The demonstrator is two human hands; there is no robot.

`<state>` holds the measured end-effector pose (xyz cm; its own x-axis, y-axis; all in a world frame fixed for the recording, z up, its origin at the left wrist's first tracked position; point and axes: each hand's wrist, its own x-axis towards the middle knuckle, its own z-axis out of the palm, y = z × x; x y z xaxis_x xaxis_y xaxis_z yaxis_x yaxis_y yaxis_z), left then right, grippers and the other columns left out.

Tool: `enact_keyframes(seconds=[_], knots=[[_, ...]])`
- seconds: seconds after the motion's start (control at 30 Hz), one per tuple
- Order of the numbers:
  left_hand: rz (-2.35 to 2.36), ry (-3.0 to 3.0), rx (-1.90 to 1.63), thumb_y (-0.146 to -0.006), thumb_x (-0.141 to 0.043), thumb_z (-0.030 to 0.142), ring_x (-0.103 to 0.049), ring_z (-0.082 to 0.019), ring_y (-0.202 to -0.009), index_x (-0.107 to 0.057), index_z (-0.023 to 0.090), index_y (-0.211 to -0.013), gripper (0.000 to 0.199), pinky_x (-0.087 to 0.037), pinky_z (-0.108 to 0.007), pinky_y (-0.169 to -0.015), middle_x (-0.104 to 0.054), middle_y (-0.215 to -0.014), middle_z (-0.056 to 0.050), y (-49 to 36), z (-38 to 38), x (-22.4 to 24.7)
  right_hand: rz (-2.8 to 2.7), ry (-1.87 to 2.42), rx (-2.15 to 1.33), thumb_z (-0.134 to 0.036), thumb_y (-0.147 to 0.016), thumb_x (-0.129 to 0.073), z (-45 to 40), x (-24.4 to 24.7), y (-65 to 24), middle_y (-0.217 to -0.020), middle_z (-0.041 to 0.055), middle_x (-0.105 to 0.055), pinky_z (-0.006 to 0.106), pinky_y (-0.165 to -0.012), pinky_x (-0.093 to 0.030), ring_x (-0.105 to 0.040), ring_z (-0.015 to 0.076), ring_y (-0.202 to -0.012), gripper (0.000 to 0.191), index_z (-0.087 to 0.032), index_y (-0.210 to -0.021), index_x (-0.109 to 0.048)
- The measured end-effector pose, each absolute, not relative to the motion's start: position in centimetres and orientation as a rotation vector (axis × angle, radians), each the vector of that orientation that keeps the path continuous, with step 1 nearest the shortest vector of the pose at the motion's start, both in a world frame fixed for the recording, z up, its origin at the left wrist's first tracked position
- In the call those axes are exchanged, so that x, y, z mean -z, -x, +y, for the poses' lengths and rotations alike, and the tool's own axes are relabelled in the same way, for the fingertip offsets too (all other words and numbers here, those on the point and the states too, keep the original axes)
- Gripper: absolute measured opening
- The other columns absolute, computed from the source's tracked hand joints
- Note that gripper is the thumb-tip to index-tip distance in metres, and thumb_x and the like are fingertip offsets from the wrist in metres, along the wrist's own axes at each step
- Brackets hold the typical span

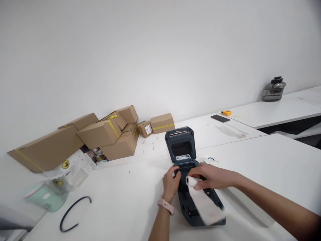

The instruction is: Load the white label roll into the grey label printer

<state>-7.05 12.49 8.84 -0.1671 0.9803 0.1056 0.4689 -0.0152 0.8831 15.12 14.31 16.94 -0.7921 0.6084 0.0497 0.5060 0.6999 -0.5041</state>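
Note:
A dark blue-grey label printer (184,201) stands on the white table with its lid (180,144) tipped up and back. My right hand (210,175) is closed on a small white paper roll (192,181) just over the printer's inside. A loose strip of paper (207,207) hangs from the roll across the printer's front and is blurred at its end. My left hand (171,182), with a pink band at the wrist, grips the printer's left edge, thumb and forefinger curled over it.
Several cardboard boxes (117,145) are piled at the back left, near a mint-green pouch (47,195) and a black curved cable (65,214). Behind the printer lie a phone-like dark slab (220,118) and a yellow tape measure (226,113). A dark jug (274,89) stands far right.

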Motion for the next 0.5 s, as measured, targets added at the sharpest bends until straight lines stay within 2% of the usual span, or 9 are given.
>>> enact_keyframes(seconds=[0.07,0.17,0.23,0.37,0.5], knots=[[1.703,-1.530,-1.126,-0.083,-0.061,0.033,-0.068,-0.026,-0.110,-0.076,0.026,-0.107,0.029,-0.049,-0.039,-0.101,-0.075,-0.118,-0.005,7.0,12.4,-9.0,-2.865,0.907,-0.550,-0.030,-0.079,-0.067,15.8,-15.5,-12.2,-0.081,0.0026,-0.070,0.036,-0.083,-0.043,-0.064,0.0268,-0.086,0.008,-0.024,-0.084,-0.070],[1.736,-1.543,-1.113,-0.084,-0.059,0.032,-0.066,-0.026,-0.115,-0.074,0.026,-0.108,0.029,-0.046,-0.040,-0.105,-0.073,-0.122,-0.005,6.7,12.3,-9.0,-2.929,0.972,-0.471,-0.029,-0.069,-0.076,17.5,-12.5,-10.6,-0.081,0.0046,-0.073,0.042,-0.092,-0.038,-0.065,0.0302,-0.088,0.014,-0.021,-0.080,-0.071],[1.757,-1.547,-1.100,-0.085,-0.058,0.033,-0.064,-0.027,-0.119,-0.072,0.025,-0.112,0.032,-0.044,-0.041,-0.107,-0.072,-0.125,-0.006,6.4,12.3,-8.9,-2.925,0.980,-0.462,-0.031,-0.067,-0.077,18.3,-10.8,-10.6,-0.080,0.0045,-0.075,0.043,-0.093,-0.037,-0.066,0.0279,-0.082,0.017,-0.021,-0.079,-0.072],[1.781,-1.546,-1.082,-0.086,-0.055,0.032,-0.057,-0.029,-0.128,-0.065,0.020,-0.124,0.041,-0.042,-0.043,-0.108,-0.065,-0.136,-0.010,5.7,12.4,-8.3,-2.901,0.926,-0.393,-0.030,-0.068,-0.073,19.2,-8.4,-10.6,-0.070,0.0013,-0.073,0.043,-0.094,-0.036,-0.065,0.0225,-0.070,0.009,-0.022,-0.066,-0.071],[1.779,-1.544,-1.074,-0.088,-0.053,0.035,-0.053,-0.029,-0.133,-0.061,0.019,-0.129,0.044,-0.041,-0.041,-0.110,-0.058,-0.144,-0.011,5.4,12.4,-7.7,-2.762,0.892,-0.259,-0.026,-0.068,-0.070,20.2,-6.9,-10.7,-0.071,0.0045,-0.073,0.042,-0.092,-0.041,-0.064,0.0237,-0.074,0.006,-0.023,-0.063,-0.068]])
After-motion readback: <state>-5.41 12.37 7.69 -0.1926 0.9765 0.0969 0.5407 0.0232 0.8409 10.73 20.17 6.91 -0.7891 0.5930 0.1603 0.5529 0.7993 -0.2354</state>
